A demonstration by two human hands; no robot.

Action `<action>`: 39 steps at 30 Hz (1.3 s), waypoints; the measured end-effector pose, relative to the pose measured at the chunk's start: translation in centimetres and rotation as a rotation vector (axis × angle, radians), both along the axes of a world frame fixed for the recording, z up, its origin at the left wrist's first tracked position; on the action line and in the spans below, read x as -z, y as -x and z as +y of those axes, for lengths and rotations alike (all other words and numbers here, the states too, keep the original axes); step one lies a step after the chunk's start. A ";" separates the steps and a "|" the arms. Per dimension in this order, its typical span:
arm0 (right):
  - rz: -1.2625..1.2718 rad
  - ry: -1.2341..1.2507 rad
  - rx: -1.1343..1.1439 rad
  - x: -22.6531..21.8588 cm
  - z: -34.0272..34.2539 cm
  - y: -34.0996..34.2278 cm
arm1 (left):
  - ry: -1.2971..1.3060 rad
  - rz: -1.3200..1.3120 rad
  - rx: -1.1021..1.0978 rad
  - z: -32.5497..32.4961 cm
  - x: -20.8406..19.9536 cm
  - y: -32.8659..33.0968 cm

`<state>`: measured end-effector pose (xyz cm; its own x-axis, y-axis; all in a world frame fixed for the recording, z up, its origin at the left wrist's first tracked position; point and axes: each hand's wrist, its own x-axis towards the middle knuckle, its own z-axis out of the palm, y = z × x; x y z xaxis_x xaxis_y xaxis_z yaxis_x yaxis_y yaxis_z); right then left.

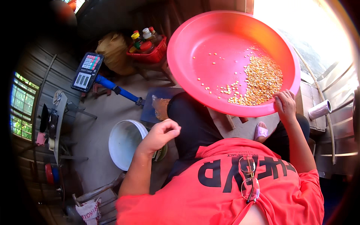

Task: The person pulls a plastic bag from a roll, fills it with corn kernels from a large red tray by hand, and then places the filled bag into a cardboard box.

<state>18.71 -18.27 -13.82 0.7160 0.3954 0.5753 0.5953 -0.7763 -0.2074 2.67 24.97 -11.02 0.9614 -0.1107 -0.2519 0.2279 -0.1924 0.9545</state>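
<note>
A wide red plastic basin (210, 45) is tilted in front of me, with a heap of yellow corn kernels (264, 77) on its right side and loose ones scattered beside it. My right hand (285, 104) grips the near right rim, thumb and fingers closed around it. Off the basin, above my thigh, my left hand (162, 132) is raised with its fingers curled in toward the thumb; whatever it may hold is hidden. Just left of that hand stands a white bucket (125, 144). A clear bag of corn (161, 108) rests on the blue scale platform (150, 112).
The scale's display (87, 73) stands on a blue pole. Beyond it, a red basket (157, 54) of bottles sits on a stool beside a brown sack (112, 50). A wooden chair (108, 204) is at lower left. A cardboard box (313, 95) carries a plastic roll (318, 110) at right.
</note>
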 end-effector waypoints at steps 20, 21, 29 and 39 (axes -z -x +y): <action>0.003 0.024 -0.059 0.5 0.6 -0.1 | -0.879 0.531 0.054 5.0 20.3 8.3; -0.013 0.018 -0.070 0.4 0.8 -0.1 | -0.844 0.543 0.014 5.0 20.8 8.4; 0.067 0.050 -0.010 1.1 -0.5 -0.2 | -0.873 0.363 -0.062 4.9 28.0 9.8; 0.088 0.059 -0.020 1.2 0.2 -0.6 | -0.352 0.219 -0.076 8.0 48.3 10.0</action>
<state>19.28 -18.08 -15.02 0.7544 0.4420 0.4853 0.5926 -0.7766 -0.2139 -7.35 32.95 -59.31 0.8833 0.0877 -0.4606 0.4438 -0.4730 0.7611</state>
